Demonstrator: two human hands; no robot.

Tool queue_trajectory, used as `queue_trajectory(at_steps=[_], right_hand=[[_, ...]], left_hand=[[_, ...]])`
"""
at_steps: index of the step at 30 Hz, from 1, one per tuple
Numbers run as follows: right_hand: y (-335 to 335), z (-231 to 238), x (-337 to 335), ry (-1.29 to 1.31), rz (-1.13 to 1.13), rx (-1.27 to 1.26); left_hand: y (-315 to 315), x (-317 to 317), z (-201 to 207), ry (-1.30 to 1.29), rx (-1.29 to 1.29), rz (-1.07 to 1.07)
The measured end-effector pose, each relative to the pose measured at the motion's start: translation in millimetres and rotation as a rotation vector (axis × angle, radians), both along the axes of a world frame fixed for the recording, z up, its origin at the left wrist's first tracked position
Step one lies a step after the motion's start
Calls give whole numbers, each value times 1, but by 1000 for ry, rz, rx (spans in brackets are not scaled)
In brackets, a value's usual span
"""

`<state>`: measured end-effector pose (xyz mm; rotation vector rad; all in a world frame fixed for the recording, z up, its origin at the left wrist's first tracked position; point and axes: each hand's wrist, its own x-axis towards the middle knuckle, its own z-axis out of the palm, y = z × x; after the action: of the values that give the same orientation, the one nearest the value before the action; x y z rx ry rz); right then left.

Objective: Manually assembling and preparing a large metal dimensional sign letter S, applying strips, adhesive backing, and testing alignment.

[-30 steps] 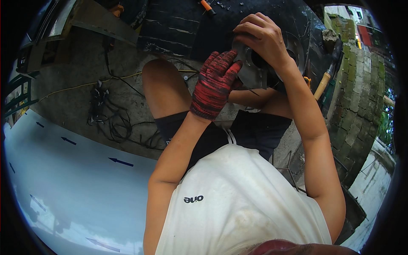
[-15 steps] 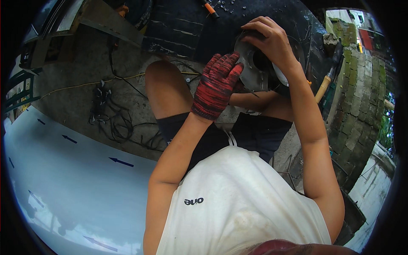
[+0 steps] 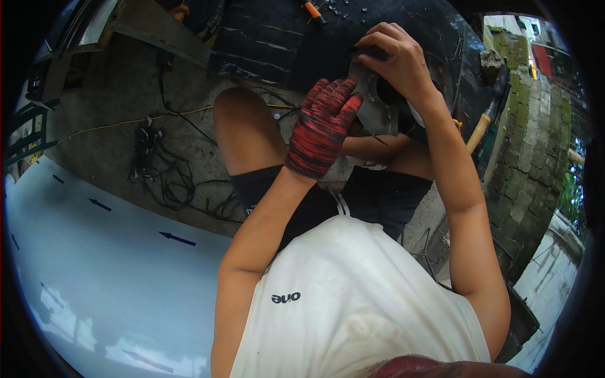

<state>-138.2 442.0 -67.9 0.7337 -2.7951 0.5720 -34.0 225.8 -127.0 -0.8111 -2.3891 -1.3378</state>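
Note:
My left hand (image 3: 323, 129) wears a red-and-black knit glove, and its bent fingers grip the left edge of a grey curved metal part (image 3: 377, 115). A dark round opening shows in that part, which stands at the near edge of the black tabletop, above my lap. My bare right hand (image 3: 398, 60) arches over the part's upper side. Its thumb and fingers close on a dark thin piece (image 3: 364, 51), which is mostly hidden and of a kind I cannot make out. The right wrist covers some of the metal part.
The black marble-patterned tabletop (image 3: 252, 57) holds an orange-and-black tool handle (image 3: 315, 12) and small dark bits. Tangled black cables (image 3: 161, 167) and a yellow cord (image 3: 101, 128) lie on the floor. At right is a wooden-handled tool (image 3: 479, 132); a pale blue arrow-marked sheet (image 3: 132, 271) lies left.
Both hands keep almost the same place on the metal part. The right fingers have shifted very slightly, and the whole view has moved a little.

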Motion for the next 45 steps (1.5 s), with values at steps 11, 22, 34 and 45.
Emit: queue_trajectory(at_steps=[11, 22, 34, 45], right_hand=[[0, -1, 0, 18, 3, -7], [-1, -2, 1, 24, -10, -3], [2, 1, 0, -16, 7, -60], [21, 48, -7, -222, -260, -326]], left_hand=[[0, 0, -1, -3, -13, 4], [2, 0, 1, 5, -12, 24], [-1, -1, 1, 25, -52, -7], [4, -6, -4, 79, -29, 5]])
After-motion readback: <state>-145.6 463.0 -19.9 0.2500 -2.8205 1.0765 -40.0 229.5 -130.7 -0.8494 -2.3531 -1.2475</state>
